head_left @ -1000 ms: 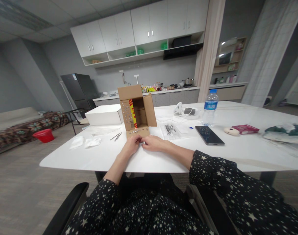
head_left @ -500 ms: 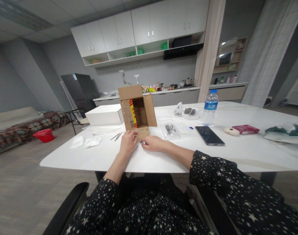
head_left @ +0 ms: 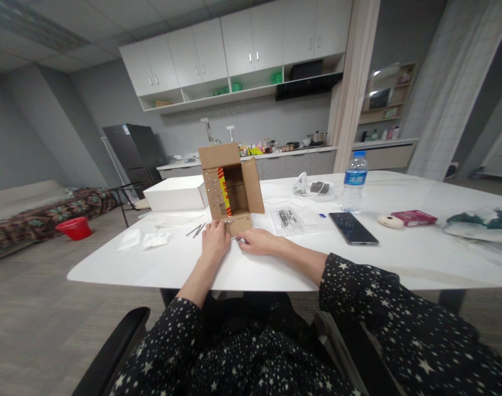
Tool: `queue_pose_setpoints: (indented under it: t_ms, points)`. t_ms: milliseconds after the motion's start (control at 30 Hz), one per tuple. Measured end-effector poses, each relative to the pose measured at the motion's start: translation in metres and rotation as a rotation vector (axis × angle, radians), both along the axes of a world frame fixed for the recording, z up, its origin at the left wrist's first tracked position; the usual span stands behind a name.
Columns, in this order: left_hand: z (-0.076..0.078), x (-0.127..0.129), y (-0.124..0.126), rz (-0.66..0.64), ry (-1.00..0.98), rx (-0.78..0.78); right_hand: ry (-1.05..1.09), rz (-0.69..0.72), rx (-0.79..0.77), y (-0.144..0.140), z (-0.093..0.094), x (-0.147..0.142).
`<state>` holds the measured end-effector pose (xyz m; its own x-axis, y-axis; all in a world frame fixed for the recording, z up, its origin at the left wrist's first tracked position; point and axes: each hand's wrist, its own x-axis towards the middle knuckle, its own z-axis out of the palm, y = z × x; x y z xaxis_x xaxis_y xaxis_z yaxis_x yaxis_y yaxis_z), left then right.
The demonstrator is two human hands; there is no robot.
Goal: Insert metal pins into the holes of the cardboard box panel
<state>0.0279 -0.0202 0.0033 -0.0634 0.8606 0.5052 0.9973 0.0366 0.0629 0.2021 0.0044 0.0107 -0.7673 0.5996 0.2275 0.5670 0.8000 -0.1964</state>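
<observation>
Hands [head_left: 234,242] seemingly touching cardboard box [head_left: 231,187], near table [head_left: 160,269] edge.

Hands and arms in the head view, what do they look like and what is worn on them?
Both hands, left hand and right hand, are bare, with no gloves. The forearms are uncovered; black sleeves dotted with small white stars are pushed up toward the elbows.

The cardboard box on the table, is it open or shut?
Open: the cardboard box lies sideways with its flaps spread, and its inside faces the camera.

no legible text, water bottle [head_left: 354,182] label too small to read
</observation>
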Motion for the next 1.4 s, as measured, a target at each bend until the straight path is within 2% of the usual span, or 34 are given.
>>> queue_pose_setpoints:
  t_ms: [200, 467, 700, 900, 1133, 1400]
  points:
    - [0.001, -0.004, 0.004, -0.030, 0.000, 0.011, 0.003, 0.006, 0.006, 0.002, -0.002, 0.000]
    - [0.019, -0.013, 0.019, -0.082, 0.029, -0.069, -0.014, -0.001, 0.009, 0.000, 0.000, 0.001]
    - [0.010, -0.005, 0.025, -0.005, -0.004, 0.004, -0.004, 0.004, 0.012, 0.002, -0.001, 0.000]
    - [0.004, -0.006, 0.028, 0.021, 0.027, -0.002, 0.007, 0.002, 0.006, 0.001, -0.001, 0.000]
    - [0.000, -0.008, 0.030, 0.020, 0.080, 0.012, 0.008, 0.000, 0.011, 0.000, -0.001, 0.000]
    - [0.002, -0.007, 0.024, 0.001, 0.001, 0.068, 0.002, -0.009, 0.002, 0.001, 0.000, 0.000]
